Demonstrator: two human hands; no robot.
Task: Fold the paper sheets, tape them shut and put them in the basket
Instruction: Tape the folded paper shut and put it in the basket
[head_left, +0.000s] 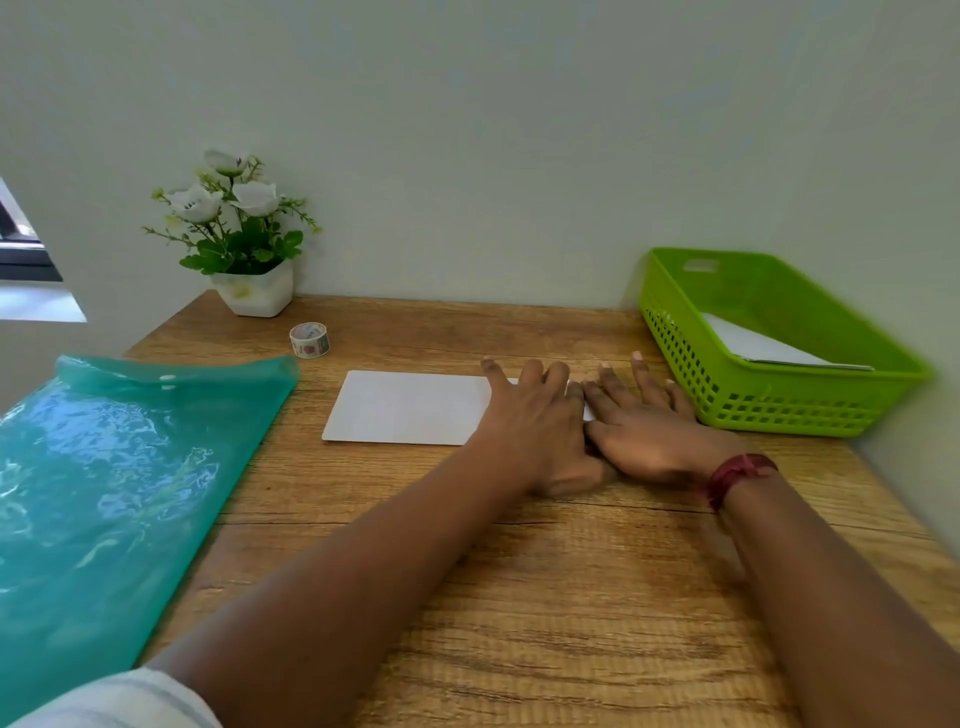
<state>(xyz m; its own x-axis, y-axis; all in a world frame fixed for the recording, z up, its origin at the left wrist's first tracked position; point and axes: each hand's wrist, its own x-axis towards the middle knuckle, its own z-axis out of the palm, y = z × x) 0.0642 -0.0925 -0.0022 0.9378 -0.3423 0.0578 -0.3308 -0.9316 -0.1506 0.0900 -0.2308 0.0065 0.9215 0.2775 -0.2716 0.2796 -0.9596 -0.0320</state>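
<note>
Both flat, released: left hand (535, 415) and right hand (649, 426) press folded paper's (410, 408) right end.

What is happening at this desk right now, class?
A person is pressing both hands flat on a white paper sheet lying on the wooden table. The left hand and the right hand sit side by side on its right end, apparently flattening a fold. The tape roll stands untouched near the flower pot. The green basket on the right already holds some white paper.
</note>
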